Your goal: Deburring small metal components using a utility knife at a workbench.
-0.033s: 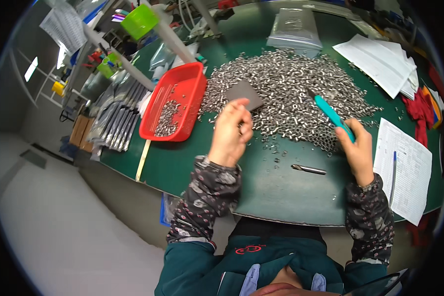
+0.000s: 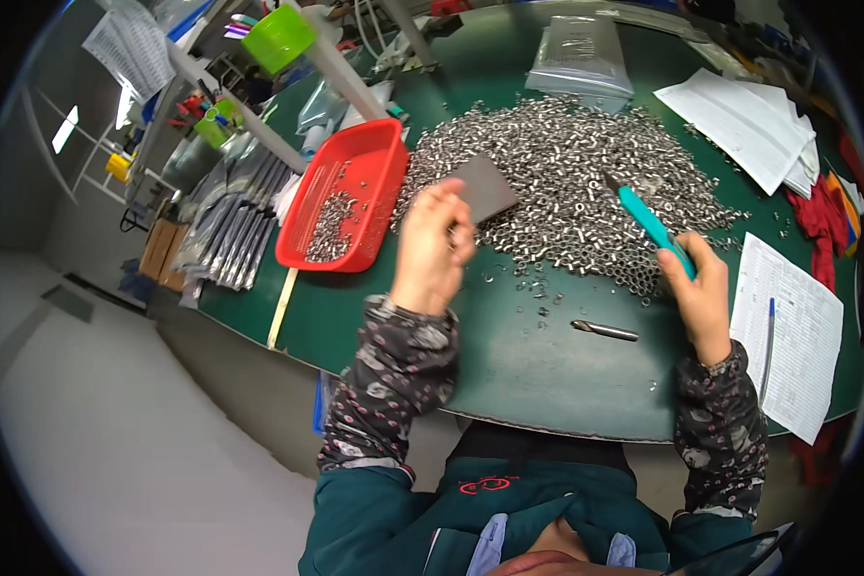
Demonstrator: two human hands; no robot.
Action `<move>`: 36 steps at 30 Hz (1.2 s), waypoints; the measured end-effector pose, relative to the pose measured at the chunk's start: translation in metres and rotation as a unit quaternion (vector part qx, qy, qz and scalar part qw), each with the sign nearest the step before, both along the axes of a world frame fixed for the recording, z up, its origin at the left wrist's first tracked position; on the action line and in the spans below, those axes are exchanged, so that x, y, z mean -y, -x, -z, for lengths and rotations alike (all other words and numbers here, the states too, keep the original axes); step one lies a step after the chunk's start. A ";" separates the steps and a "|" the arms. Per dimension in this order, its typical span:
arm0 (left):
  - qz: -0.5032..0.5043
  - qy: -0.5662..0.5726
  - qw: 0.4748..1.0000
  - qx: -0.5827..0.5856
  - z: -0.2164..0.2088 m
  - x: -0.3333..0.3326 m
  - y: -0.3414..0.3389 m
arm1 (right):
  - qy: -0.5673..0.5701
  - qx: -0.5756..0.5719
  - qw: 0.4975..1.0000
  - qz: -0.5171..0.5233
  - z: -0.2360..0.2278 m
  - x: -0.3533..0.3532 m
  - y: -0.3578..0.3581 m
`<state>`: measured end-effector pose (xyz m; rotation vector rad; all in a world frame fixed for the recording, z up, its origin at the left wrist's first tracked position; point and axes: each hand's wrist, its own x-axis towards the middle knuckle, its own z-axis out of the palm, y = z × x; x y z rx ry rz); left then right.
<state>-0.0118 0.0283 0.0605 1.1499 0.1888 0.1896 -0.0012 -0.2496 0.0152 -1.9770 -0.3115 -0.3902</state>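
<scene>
My left hand [image 2: 434, 248] is raised above the table left of a big heap of small metal rings [image 2: 566, 182]. Its fingers are curled in; whatever they hold is too small to make out. Just beyond the fingertips lies a flat dark grey square block [image 2: 489, 188], at the heap's left side. My right hand [image 2: 702, 293] grips a teal-handled knife [image 2: 654, 226], its thin dark tip pointing over the heap's right part. Between the hands, nearer the table edge, a short metal drill bit [image 2: 604, 330] lies beside a few loose rings [image 2: 543, 311].
A red plastic tray [image 2: 386, 182] with some rings stands left of the heap. Papers [image 2: 787, 326] with a blue pen [image 2: 769, 336] lie at right, more sheets [image 2: 734, 130] beyond. Clear plastic bags [image 2: 580, 58] sit behind. A shelf post [image 2: 341, 82] rises at back left.
My left hand has shifted left and slightly up, away from the block. The whole view has moved a little; the knife stays in my right hand.
</scene>
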 end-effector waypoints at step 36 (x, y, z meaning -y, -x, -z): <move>0.230 -0.705 0.646 0.182 0.035 0.137 0.009 | -0.228 0.026 0.973 0.009 -0.002 0.003 -0.010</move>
